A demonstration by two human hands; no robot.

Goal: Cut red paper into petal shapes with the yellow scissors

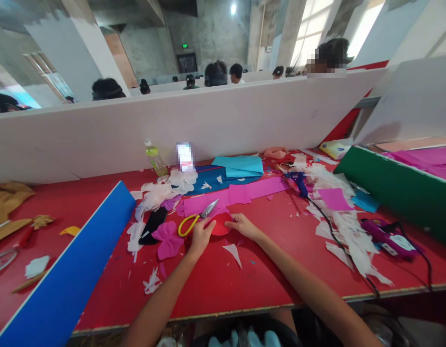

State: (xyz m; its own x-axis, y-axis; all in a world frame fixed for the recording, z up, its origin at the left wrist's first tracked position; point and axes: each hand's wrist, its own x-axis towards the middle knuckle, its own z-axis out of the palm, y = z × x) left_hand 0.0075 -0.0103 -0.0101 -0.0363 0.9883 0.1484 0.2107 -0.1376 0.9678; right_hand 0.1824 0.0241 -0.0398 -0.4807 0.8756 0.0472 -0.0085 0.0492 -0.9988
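My left hand point(203, 234) and my right hand point(243, 225) are close together above the red table. Both are closed, thumbs and fingers pinching opposite sides of a rounded red piece of paper point(222, 228). Scissors point(198, 219) with yellow handles lie just beyond my left hand, blades partly apart. Left of that hand is a pink paper flower shape point(168, 239), beside a black phone point(154, 225). Past my fingertips stretches a long pink paper strip point(204, 201). A white paper scrap point(233, 254) lies below my hands.
A blue divider point(74, 260) stands left, a green one point(396, 193) right. White petals point(154, 197), a bottle point(155, 159) and a lit phone point(185, 156) are at the back. A glue gun point(298, 183), its cord, paper scraps point(353, 236) and a purple device point(389, 238) lie right.
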